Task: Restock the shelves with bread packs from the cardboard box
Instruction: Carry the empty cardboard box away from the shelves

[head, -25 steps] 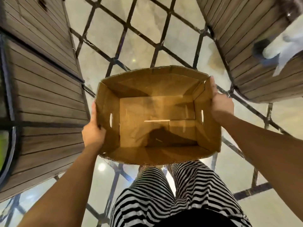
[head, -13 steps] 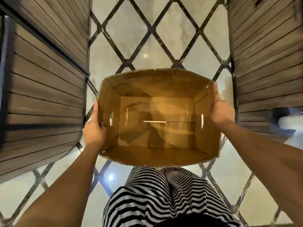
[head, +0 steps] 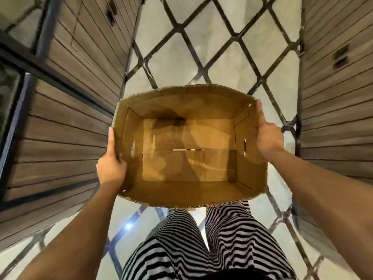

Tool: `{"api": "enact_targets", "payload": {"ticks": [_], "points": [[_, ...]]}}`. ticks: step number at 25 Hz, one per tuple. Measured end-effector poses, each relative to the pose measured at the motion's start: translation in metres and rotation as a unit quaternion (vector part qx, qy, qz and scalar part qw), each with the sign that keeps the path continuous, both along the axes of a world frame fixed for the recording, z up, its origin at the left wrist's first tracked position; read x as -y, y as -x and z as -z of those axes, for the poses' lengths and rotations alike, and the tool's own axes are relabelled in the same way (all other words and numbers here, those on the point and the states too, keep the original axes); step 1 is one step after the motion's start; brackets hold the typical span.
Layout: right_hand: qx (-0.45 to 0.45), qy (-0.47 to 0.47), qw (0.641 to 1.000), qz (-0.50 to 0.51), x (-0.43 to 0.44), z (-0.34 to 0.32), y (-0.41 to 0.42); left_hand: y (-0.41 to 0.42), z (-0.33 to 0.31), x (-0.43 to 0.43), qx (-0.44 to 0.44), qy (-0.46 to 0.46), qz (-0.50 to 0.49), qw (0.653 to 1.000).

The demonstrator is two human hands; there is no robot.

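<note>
Gripping the open cardboard box (head: 189, 190) between them, left hand (head: 111, 168) and right hand (head: 268, 138).

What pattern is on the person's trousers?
Black and white wavy stripes on the trousers, clearest in the head view, below the box.

I can't see the fingers of my left hand (head: 110, 166) or my right hand (head: 267, 138): they wrap round the outer side walls of the open brown cardboard box (head: 189, 190), and only thumbs and backs show. The near box wall hides the tops of my black-and-white striped trouser legs (head: 201, 245), and the bottom edge crops both legs and forearms. The slatted brown wooden units left (head: 60, 142) and right (head: 335, 122) are motion-smeared and run off frame; the small dark fitting on the right unit (head: 341, 55) is too blurred to identify.
</note>
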State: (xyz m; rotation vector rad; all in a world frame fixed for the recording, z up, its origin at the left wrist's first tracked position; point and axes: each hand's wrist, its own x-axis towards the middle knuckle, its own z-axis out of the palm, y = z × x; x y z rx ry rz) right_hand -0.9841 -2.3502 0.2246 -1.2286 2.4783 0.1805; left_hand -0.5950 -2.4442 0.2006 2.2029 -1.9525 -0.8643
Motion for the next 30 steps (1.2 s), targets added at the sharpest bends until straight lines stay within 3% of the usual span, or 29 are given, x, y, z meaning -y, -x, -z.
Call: {"api": "enact_targets", "payload": {"ticks": [8, 16, 25, 30], "points": [[0.000, 0.003, 0.990, -0.144, 0.128, 0.003, 0.073, 0.061, 0.021, 0.019, -0.005, -0.018, -0.130, 0.991], [0.013, -0.054, 0.962, -0.266, 0.248, 0.039, 0.030, 0.042, 0.054, 0.027, 0.000, -0.063, -0.257, 0.964], [0.086, -0.096, 0.937, -0.324, 0.375, 0.123, -0.011, 0.047, 0.139, 0.086, -0.067, -0.135, -0.410, 0.899], [0.070, -0.086, 0.917, -0.383, 0.459, 0.182, -0.025, 0.066, 0.193, 0.131, -0.094, -0.143, -0.490, 0.855]]}}
